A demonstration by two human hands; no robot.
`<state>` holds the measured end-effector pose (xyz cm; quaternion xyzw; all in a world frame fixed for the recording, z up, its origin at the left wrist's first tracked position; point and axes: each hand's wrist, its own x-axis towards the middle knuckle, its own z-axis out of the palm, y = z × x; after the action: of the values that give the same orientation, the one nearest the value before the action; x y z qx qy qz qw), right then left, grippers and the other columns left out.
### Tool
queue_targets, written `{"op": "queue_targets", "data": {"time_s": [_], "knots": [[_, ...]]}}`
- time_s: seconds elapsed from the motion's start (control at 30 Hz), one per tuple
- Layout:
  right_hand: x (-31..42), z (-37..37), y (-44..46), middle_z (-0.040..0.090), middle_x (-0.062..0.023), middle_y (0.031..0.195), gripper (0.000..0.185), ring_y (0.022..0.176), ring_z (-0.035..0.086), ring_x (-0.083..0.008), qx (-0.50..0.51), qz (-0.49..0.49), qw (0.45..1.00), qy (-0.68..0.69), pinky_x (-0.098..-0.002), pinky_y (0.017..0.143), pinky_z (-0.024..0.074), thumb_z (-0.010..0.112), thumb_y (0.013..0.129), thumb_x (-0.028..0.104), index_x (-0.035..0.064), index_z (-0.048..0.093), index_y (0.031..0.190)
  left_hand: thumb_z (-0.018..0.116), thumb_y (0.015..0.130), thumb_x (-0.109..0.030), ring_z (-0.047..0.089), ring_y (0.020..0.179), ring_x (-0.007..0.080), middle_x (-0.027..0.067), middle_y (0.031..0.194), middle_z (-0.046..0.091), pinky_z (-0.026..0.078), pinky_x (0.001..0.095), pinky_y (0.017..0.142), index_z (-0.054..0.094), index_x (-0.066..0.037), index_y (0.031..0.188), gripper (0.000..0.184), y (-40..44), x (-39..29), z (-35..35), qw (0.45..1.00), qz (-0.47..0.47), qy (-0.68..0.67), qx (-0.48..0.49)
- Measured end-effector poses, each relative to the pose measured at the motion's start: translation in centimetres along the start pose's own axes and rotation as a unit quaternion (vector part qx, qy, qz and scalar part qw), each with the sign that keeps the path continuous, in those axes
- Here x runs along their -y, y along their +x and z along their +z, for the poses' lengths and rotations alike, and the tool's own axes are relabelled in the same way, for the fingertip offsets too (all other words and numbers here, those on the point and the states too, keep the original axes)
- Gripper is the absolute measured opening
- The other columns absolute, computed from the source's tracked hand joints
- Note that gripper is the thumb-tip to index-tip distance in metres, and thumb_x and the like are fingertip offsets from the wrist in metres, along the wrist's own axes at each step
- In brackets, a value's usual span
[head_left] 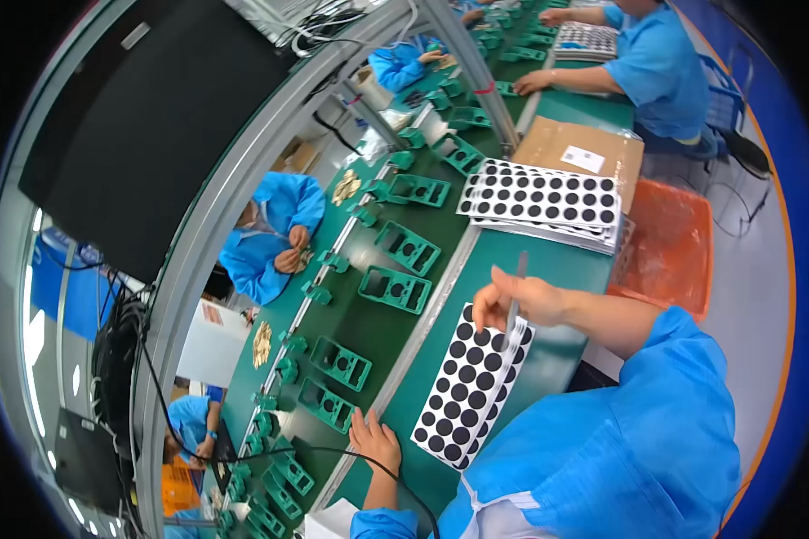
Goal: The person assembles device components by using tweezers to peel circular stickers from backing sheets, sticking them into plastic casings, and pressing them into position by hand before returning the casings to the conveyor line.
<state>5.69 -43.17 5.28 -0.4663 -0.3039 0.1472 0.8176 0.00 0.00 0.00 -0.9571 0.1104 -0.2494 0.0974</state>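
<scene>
My right hand (521, 298) is closed around a thin grey tool (513, 316), held over the upper end of a white sheet with black round stickers (463, 395). The sheet lies on the green bench in front of me. My left hand (374, 442) rests at the bench edge beside the conveyor, its fingers spread and nothing visible in it. Just beyond its fingertips lies a green plastic frame (326, 404) on the conveyor. Another green frame (340, 363) is a little farther up.
A stack of sticker sheets (541, 196) and a cardboard box (548, 139) sit ahead, with an orange bin (670, 238) to their right. Co-workers in blue sit across the conveyor and farther along my side. A metal frame post (470, 67) stands ahead; a black cable crosses my left wrist.
</scene>
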Motion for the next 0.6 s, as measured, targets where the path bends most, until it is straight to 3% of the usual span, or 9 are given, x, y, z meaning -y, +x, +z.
{"op": "queue_targets", "data": {"time_s": [0.07, 0.1, 0.17, 0.23, 0.3, 0.33, 0.4, 0.53, 0.6], "knots": [[0.5, -0.3, 0.1, 0.044, 0.0010, 0.054, 0.087, 0.045, 0.038, -0.0072, -0.085, 0.027, 0.995, -0.036, -0.0197, 0.049, 0.0319, 0.009, 0.085, 0.071, 0.0006, 0.060, 0.077, 0.054, 0.080, -0.014, 0.035, 0.126, 0.0372, 0.0223, 0.135, 0.038, 0.026, 0.0498, 0.102, 0.047, -0.002, 0.124, 0.046, 1.3, 0.2, -0.9, 0.997, 0.073, -0.014, 0.026], [0.9, -4.5, -4.3, 0.045, 0.0013, 0.054, 0.084, 0.043, 0.037, -0.0062, -0.137, 0.077, 0.986, -0.048, -0.0196, 0.043, 0.0298, 0.011, 0.087, 0.070, 0.0014, 0.058, 0.078, 0.054, 0.080, -0.014, 0.035, 0.126, 0.0372, 0.0223, 0.135, 0.038, 0.026, 0.0498, 0.102, 0.047, -0.002, 0.124, 0.046, -2.1, -8.4, 3.7, 0.995, 0.042, -0.085, 0.039], [-2.4, -6.3, -3.2, 0.047, -0.0003, 0.055, 0.075, 0.041, 0.037, -0.0067, -0.204, 0.004, 0.973, -0.110, -0.0197, 0.039, 0.0290, 0.018, 0.090, 0.065, 0.0032, 0.057, 0.076, 0.053, 0.080, -0.012, 0.038, 0.123, 0.0375, 0.0234, 0.134, 0.039, 0.028, 0.0470, 0.101, 0.048, -0.001, 0.123, 0.045, -2.2, -8.6, 4.3, 0.992, -0.001, -0.124, 0.013], [-5.5, -6.0, -2.1, 0.051, -0.0022, 0.058, 0.058, 0.043, 0.040, -0.0067, -0.317, -0.055, 0.944, -0.070, -0.0192, 0.040, 0.0321, 0.030, 0.095, 0.053, 0.0035, 0.056, 0.080, 0.051, 0.081, -0.010, 0.040, 0.120, 0.0414, 0.0265, 0.133, 0.039, 0.032, 0.0466, 0.099, 0.046, 0.004, 0.122, 0.044, -2.4, -8.0, 4.8, 0.990, -0.065, -0.125, -0.011], [-10.4, -6.8, -2.1, 0.060, -0.0053, 0.072, 0.039, 0.048, 0.044, -0.0053, -0.398, -0.039, 0.905, -0.146, -0.0182, 0.043, 0.0348, 0.040, 0.096, 0.037, 0.0039, 0.058, 0.086, 0.050, 0.083, -0.011, 0.039, 0.119, 0.0431, 0.0295, 0.132, 0.038, 0.031, 0.0453, 0.101, 0.048, 0.007, 0.119, 0.040, -3.1, -7.3, 5.7, 0.976, -0.178, -0.123, -0.014], [-12.7, -7.0, -2.6, 0.062, -0.0055, 0.075, 0.031, 0.050, 0.044, -0.0050, -0.385, -0.076, 0.905, -0.168, -0.0181, 0.046, 0.0361, 0.044, 0.096, 0.028, 0.0026, 0.059, 0.086, 0.049, 0.085, -0.014, 0.038, 0.120, 0.0434, 0.0312, 0.132, 0.037, 0.030, 0.0450, 0.102, 0.050, 0.008, 0.118, 0.040, -3.8, -7.1, 5.6, 0.965, -0.243, -0.103, 0.003], [-11.7, -5.6, -2.9, 0.062, -0.0046, 0.080, 0.027, 0.053, 0.045, -0.0047, -0.387, -0.011, 0.911, -0.141, -0.0181, 0.051, 0.0370, 0.047, 0.094, 0.024, 0.0016, 0.060, 0.090, 0.048, 0.087, -0.020, 0.037, 0.122, 0.0434, 0.0319, 0.133, 0.036, 0.028, 0.0453, 0.103, 0.051, 0.005, 0.119, 0.041, -3.9, -7.4, 4.8, 0.943, -0.327, -0.063, 0.034], [-10.9, -5.8, -3.1, 0.061, -0.0030, 0.082, 0.021, 0.058, 0.047, -0.0047, -0.367, 0.018, 0.912, -0.181, -0.0181, 0.054, 0.0387, 0.052, 0.092, 0.021, 0.0013, 0.060, 0.095, 0.048, 0.087, -0.021, 0.036, 0.123, 0.0424, 0.0294, 0.132, 0.037, 0.029, 0.0452, 0.102, 0.053, 0.002, 0.119, 0.040, -4.0, -8.4, 6.1, 0.924, -0.373, -0.089, 0.013], [-11.6, -5.5, -2.4, 0.061, -0.0022, 0.082, 0.019, 0.059, 0.048, -0.0047, -0.373, 0.022, 0.906, -0.199, -0.0181, 0.055, 0.0396, 0.055, 0.090, 0.018, 0.0012, 0.060, 0.096, 0.047, 0.088, -0.020, 0.037, 0.122, 0.0414, 0.0274, 0.132, 0.039, 0.030, 0.0449, 0.102, 0.053, 0.002, 0.119, 0.038, -3.5, -7.5, 6.1, 0.853, -0.497, -0.160, -0.016]]}}
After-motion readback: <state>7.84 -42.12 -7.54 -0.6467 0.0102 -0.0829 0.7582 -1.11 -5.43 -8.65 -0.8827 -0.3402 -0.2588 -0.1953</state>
